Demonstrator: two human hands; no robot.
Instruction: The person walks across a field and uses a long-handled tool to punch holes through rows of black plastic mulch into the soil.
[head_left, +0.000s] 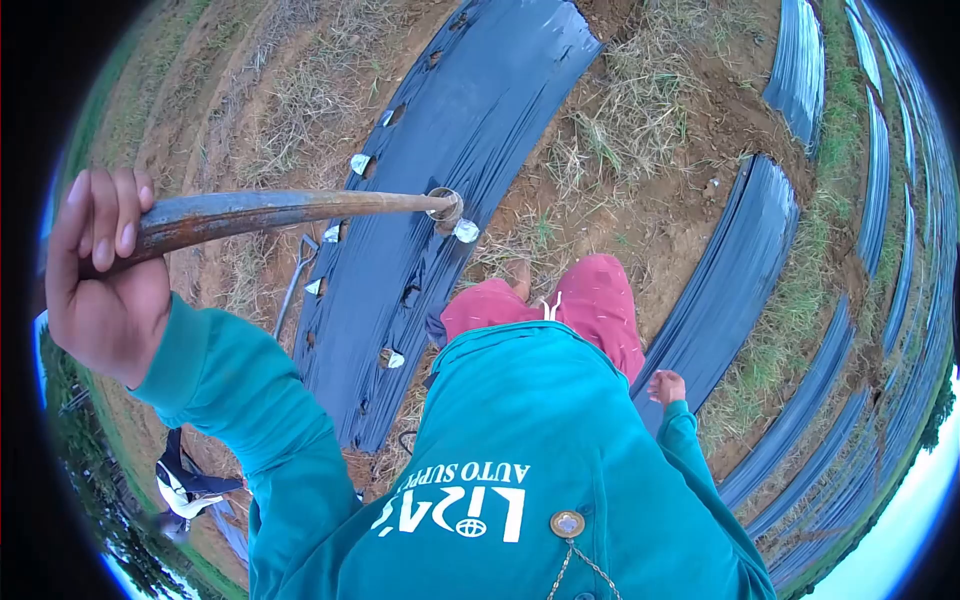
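My left hand is closed around the upper part of a long, worn pole at the left. The pole's far end carries a round metal ring, which rests on the dark plastic sheet covering a soil bed. Touching or just beside the ring is a silvery flap. Holes with similar flaps run along the sheet's left part. My right hand hangs beside my right leg with its fingers curled, and nothing shows in it.
More plastic-covered beds curve away on the right, with dry grass and brown soil between. A long-handled tool lies left of the near bed. What looks like another person in dark and white is at the lower left.
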